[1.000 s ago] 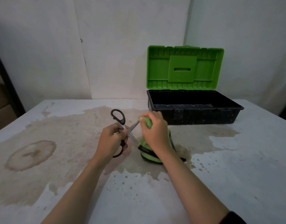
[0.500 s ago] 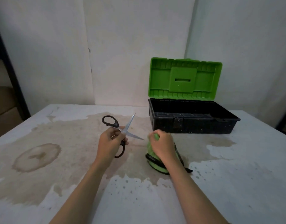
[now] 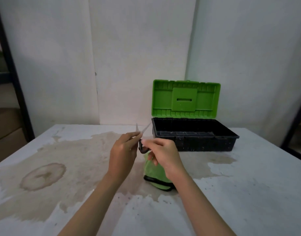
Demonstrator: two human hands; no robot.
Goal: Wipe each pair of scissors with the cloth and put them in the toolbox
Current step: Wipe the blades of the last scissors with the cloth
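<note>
A pair of black-handled scissors [image 3: 142, 147] is held in the air between both hands, its blades spread and pointing up and away toward the toolbox. My left hand [image 3: 123, 155] pinches it near the pivot. My right hand [image 3: 163, 155] grips the black handle loop with thumb and fingers. The green cloth with black edging [image 3: 154, 174] lies crumpled on the table below my right hand, untouched. The toolbox [image 3: 194, 133] stands open behind, black tub and upright green lid; no scissors show in the visible part of the tub.
The white table [image 3: 248, 193] carries a broad brown stain [image 3: 42, 176] across its left and middle. A dark shelf post [image 3: 15, 92] and cardboard boxes stand at the far left. A white wall rises close behind the toolbox.
My right hand let go of the cloth and rose to take the scissors' handle. The scissors turned so the blades point up and away. The camera tilted upward.
</note>
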